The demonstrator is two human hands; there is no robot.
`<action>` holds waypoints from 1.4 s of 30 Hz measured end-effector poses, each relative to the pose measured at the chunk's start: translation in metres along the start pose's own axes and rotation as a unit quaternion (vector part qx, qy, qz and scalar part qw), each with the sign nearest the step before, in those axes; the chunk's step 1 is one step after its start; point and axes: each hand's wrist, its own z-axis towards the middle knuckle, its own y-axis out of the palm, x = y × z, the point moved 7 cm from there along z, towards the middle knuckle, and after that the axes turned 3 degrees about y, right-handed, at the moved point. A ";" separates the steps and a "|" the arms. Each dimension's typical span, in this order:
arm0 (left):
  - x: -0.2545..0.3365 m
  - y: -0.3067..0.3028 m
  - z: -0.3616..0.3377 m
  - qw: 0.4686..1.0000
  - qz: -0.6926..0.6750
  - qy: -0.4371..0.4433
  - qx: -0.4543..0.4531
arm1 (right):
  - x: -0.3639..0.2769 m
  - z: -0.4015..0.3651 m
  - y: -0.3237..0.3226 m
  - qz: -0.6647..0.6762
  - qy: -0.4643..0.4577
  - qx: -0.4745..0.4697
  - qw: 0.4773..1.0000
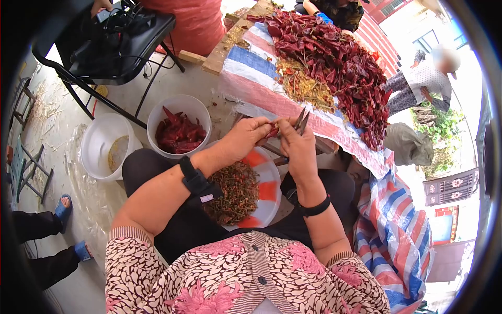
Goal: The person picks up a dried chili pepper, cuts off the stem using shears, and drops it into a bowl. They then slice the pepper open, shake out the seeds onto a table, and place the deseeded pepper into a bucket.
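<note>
My left hand (244,137) is closed around a dried red chili pepper (272,131), pinched by the fingertips near the table's edge. Touching it, my right hand (299,146) has its fingers wrapped round a pair of scissors (301,121), blades pointing up and away from me. The scissors' handles are mostly hidden by the palm. Below both hands, a white and orange basin (269,180) between my knees holds a heap of cut chili stems (235,191). Left of it stands a white bucket (205,111) with whole red chilies (180,135) in it.
A large pile of dried chilies (334,63) and yellow seeds (303,86) covers the striped sheet (251,86) on the table. Another white bucket (97,152) and a black folding chair (112,63) are at left. Other people stand or sit around.
</note>
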 end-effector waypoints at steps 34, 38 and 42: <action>-0.013 -0.106 -0.057 0.650 0.752 -0.114 0.006 | -0.053 0.059 -0.175 -0.385 -0.158 0.215 0.883; -0.026 -0.086 -0.042 0.641 0.749 -0.155 -0.064 | -0.101 0.125 -0.247 -0.353 -0.157 0.340 0.858; -0.034 -0.073 -0.031 0.632 0.746 -0.171 -0.120 | -0.136 0.177 -0.273 -0.451 -0.220 0.408 0.763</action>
